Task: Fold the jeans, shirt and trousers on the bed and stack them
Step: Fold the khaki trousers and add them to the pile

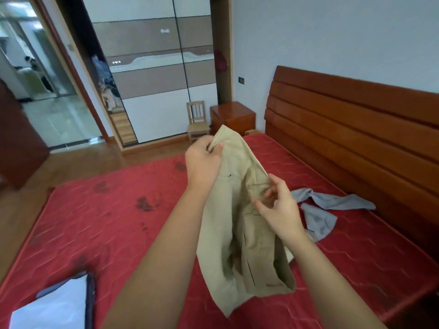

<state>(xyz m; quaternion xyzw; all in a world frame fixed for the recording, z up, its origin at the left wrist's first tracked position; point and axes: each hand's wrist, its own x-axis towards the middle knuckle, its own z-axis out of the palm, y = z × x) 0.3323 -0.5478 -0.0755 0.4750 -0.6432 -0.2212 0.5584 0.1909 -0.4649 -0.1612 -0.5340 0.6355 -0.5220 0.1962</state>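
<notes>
Beige trousers (240, 236) hang bunched in the air over the red bed (99, 224). My left hand (203, 162) grips their top edge, held high. Lower and to the right, my right hand (278, 210) has its fingers loosely spread against the cloth near a pocket; a firm hold does not show. A grey shirt (325, 210) lies crumpled on the mattress close to the headboard, right of my hands. A folded pale blue garment with a dark edge (57, 302) lies at the bottom left corner of the bed.
A wooden headboard (356, 129) runs along the bed's right side. Beyond the bed stand a bedside cabinet (232, 117), a small wooden chair (197, 122) and a sliding-door wardrobe (152, 67). Wooden floor and an open doorway are on the left.
</notes>
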